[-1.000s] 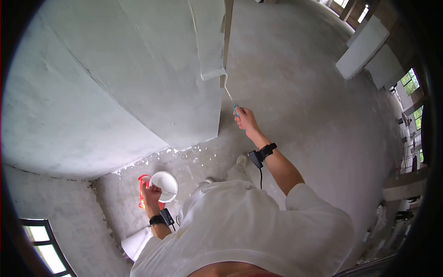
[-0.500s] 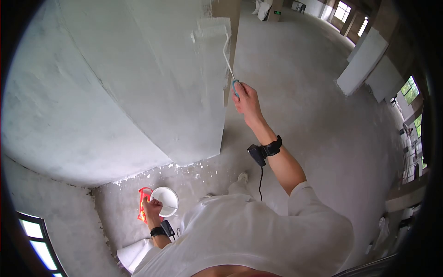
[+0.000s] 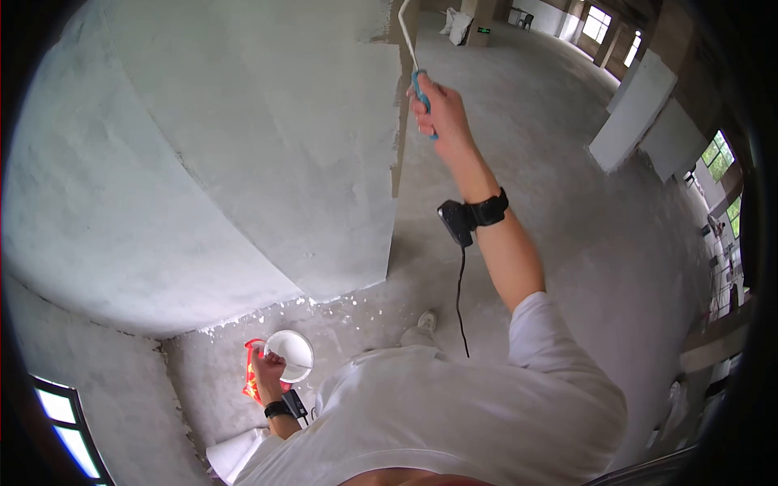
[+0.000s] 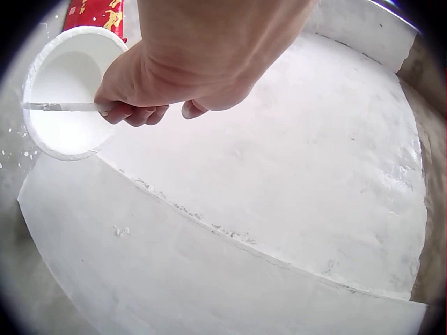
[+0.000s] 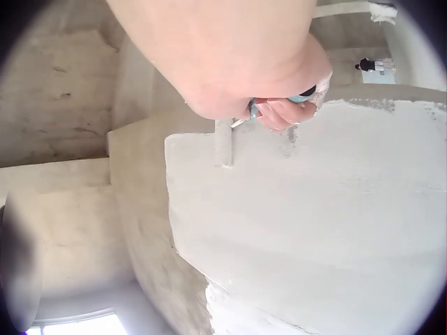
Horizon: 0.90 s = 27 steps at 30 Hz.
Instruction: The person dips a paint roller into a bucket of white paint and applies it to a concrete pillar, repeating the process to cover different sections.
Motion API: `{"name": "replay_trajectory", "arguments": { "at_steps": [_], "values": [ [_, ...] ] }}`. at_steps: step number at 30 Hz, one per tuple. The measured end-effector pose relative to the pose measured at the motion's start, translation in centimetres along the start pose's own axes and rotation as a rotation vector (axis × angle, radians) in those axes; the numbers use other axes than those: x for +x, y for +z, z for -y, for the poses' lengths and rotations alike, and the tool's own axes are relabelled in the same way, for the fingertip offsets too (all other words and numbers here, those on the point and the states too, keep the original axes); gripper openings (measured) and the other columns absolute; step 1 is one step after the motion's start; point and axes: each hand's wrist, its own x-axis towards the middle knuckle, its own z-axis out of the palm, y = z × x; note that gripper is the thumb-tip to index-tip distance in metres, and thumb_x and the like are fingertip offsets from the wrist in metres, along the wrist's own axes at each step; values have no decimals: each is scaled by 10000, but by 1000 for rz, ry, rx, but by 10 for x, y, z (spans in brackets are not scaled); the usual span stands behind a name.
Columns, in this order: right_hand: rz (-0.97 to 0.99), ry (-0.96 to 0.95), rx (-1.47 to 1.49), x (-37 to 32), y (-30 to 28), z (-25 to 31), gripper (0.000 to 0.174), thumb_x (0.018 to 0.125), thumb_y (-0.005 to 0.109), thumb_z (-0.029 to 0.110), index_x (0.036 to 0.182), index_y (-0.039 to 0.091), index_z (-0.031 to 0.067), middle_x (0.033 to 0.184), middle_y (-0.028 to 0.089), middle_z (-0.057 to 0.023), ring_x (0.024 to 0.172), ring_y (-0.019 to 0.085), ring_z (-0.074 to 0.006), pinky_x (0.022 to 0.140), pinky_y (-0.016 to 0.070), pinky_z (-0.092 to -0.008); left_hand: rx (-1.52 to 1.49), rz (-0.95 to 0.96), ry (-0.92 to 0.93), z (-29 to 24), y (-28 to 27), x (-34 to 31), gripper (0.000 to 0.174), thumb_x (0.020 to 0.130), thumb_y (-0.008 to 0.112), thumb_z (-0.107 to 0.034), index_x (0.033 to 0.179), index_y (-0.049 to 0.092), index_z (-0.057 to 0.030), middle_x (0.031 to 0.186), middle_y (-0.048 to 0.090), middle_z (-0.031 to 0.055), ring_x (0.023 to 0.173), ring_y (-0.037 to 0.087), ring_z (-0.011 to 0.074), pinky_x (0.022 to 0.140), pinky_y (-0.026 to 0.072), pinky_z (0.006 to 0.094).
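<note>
My right hand (image 3: 442, 113) grips the blue handle of a paint roller (image 3: 407, 36), arm stretched up along the wall's edge. In the right wrist view the white roller sleeve (image 5: 223, 145) lies against the wall (image 5: 314, 195), near the top border of the fresh white coat; the hand hides part of the frame. Low at the left, my left hand (image 3: 267, 373) has its fingers curled round the thin handle (image 4: 66, 107) of a white bucket (image 4: 38, 87). White paint shows inside the bucket.
A red bag with yellow print (image 4: 98, 12) lies beside the bucket. White splashes dot the concrete floor (image 3: 519, 243) along the wall's foot. A pale rolled sheet (image 3: 235, 455) is at lower left. Pillars (image 3: 636, 105) and windows stand farther off at right.
My right hand has moved steadily up the wall with the roller, whose sleeve has left the head view at the top. The left hand has stayed at the bucket.
</note>
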Motion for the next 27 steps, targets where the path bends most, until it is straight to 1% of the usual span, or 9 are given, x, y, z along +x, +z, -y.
{"name": "replay_trajectory", "arguments": {
  "at_steps": [1,6,10,11,12,16,17,22,27],
  "values": [
    [-4,-6,2,-3,-4,-9,365,964,584,404,867,578,52,626,460,53,453,327,-15,388,236,-194,-2,-45,13,1,4,-1,385,874,542,-459,730,481,-107,612,399,-5,558,414,155,563,332,322],
    [-81,128,7,-30,-26,-60,394,936,615,445,817,574,71,599,457,69,454,344,-15,394,234,-206,37,-15,-26,-4,1,4,388,878,524,-462,744,511,-98,611,425,3,560,422,155,563,341,320],
    [-111,192,-19,-48,-37,-98,400,956,582,429,741,566,91,573,450,70,464,370,-31,415,256,-213,99,-19,-21,-5,9,2,361,868,511,-422,710,520,-98,585,419,4,565,434,158,550,344,322],
    [-116,173,-3,-53,-39,-106,400,956,582,429,741,566,91,573,450,70,464,370,-31,415,256,-213,107,-36,-2,-4,12,0,354,847,554,-429,706,499,-109,603,418,-3,571,430,152,558,337,315],
    [-120,197,4,-57,-43,-115,396,956,580,423,736,561,95,570,445,71,463,366,-30,415,258,-214,115,-55,13,-3,15,-1,361,826,597,-437,702,478,-120,620,416,-11,576,425,146,566,330,308],
    [-138,290,22,-79,-53,-137,389,960,571,407,721,548,101,564,435,70,460,355,-30,409,258,-218,72,-50,-14,-5,14,-3,363,842,579,-452,765,506,-105,642,420,-10,577,414,141,569,323,306],
    [-144,300,26,-82,-55,-143,382,962,577,421,765,557,95,588,437,75,454,319,-18,402,224,-209,66,-42,-28,-7,15,-5,342,844,572,-437,759,509,-112,635,410,-13,581,408,138,570,320,302],
    [-112,203,31,-78,-49,-121,385,969,559,397,735,541,92,578,435,70,457,330,-21,402,231,-212,104,-3,-36,-11,16,-4,315,850,554,-407,730,509,-120,600,386,-20,558,397,140,562,321,306],
    [-66,161,45,-50,-42,-66,377,975,544,366,725,533,84,579,444,61,461,341,-28,407,245,-214,113,-58,-15,-5,28,-14,315,858,537,-384,696,484,-119,571,370,-12,532,376,149,551,321,318]
  ]
}}
